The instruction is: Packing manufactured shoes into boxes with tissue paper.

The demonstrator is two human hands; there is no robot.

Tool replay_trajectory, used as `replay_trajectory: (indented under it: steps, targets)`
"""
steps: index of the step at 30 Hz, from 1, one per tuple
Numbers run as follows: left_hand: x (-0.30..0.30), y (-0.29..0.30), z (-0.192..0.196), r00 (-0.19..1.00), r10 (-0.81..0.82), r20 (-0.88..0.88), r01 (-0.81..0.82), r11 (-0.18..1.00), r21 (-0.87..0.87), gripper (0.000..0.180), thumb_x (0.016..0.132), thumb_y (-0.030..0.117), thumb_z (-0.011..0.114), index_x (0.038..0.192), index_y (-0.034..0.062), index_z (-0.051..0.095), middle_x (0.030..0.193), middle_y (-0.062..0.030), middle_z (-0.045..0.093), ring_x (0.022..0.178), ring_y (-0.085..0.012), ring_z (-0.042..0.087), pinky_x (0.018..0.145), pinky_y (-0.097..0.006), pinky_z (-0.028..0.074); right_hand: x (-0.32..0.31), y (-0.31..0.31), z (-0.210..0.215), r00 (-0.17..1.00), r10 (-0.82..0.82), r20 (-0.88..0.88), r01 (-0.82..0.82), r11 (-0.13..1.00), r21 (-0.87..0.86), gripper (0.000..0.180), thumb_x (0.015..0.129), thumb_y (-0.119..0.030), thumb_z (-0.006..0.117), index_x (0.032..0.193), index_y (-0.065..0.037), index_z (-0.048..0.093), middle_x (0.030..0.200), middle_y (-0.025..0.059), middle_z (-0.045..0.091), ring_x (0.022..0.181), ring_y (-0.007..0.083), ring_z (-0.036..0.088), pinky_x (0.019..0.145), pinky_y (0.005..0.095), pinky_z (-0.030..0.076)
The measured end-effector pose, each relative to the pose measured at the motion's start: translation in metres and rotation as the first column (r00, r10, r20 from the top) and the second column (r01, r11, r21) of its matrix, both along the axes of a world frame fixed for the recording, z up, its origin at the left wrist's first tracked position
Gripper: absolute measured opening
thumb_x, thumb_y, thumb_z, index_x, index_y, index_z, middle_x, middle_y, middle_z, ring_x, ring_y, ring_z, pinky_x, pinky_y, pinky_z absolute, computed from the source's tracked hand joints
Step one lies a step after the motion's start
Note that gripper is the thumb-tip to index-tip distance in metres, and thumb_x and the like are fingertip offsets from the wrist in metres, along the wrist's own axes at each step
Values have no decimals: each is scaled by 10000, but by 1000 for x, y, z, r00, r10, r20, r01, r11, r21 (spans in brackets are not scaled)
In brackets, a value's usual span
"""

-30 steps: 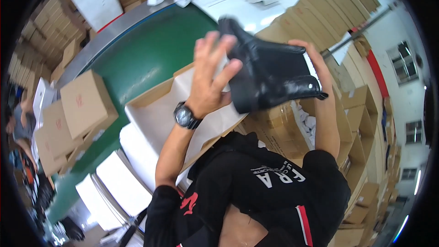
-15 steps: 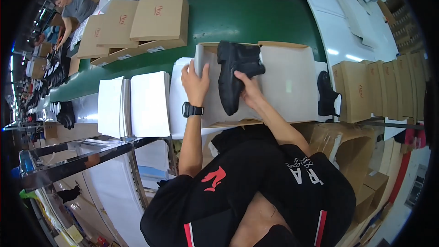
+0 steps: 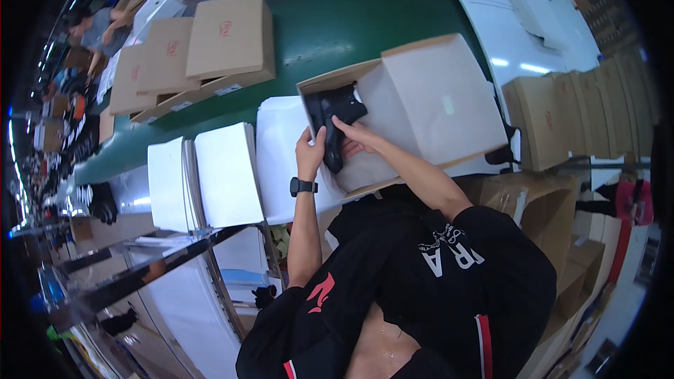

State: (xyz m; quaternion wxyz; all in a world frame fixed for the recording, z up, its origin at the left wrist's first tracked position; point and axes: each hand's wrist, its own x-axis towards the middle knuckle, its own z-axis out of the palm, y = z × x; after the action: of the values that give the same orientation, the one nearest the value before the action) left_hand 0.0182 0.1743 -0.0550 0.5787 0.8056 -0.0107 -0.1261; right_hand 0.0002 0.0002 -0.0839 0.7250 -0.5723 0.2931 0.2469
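Note:
A black ankle boot lies along the left side of an open cardboard shoe box, its toe pointing toward me. Pale lining paper covers the box's inside, and the lid is folded out to the right. My left hand grips the box's left wall beside the boot's toe, thumb on the inner side. My right hand is closed on the boot, its thumb over the upper; some fingers are partly hidden. Behind the lid's right edge, part of another black boot shows.
Stacks of white paper lie left of the box. Closed brown shoe boxes sit farther back on the green table. More boxes stand in a row at the right. Another person is at the far left.
The boot has gone down and left into the box, with my right hand on it. The box has turned, its lid side swinging away from me. My left hand has moved down to the wall.

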Motion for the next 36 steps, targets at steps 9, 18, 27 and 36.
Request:
replay_trajectory:
  steps: [9, 18, 27, 36]
  targets:
    - [-22, -11, -9, 985, -171, 26, 162, 965, 209, 1097, 680, 222, 917, 1500, -9, 226, 1342, -246, 558, 1213, -379, 579, 1046, -402, 452, 6, -91, 60, 588, 782, 209, -571, 583, -578, 497, 903, -517, 667, 885, -23, 722, 795, 108, 720, 685, 194, 684, 637, 351, 560]
    - [-25, -23, 11, 988, -132, -85, 149, 959, 242, 1026, 703, 153, 895, 1496, -3, 262, 1378, -217, 523, 1229, -328, 543, 1069, -392, 422, 157, -431, 114, 862, 279, 423, 235, 519, -822, 432, 837, -374, 763, 1093, -29, 721, 1034, 168, 743, 951, 275, 724, 837, 359, 563]
    - [-12, -37, 17, 953, -79, -294, 133, 977, 168, 925, 732, 104, 885, 1454, 4, 315, 1369, -158, 512, 1262, -266, 504, 1085, -374, 400, 347, -650, -10, 916, -33, 401, 397, 236, -887, 407, 799, -377, 757, 1106, -110, 737, 1125, 193, 687, 1071, 330, 660, 948, 411, 521]
    - [-16, -48, 15, 962, -46, -271, 133, 941, 312, 995, 722, 64, 877, 1492, 23, 247, 1416, -148, 468, 1283, -272, 486, 1111, -376, 385, 431, -698, -18, 991, 101, 86, 68, 173, -982, 609, 785, -440, 751, 1312, -156, 636, 1487, 117, 429, 1375, 417, 340, 1113, 594, 293]
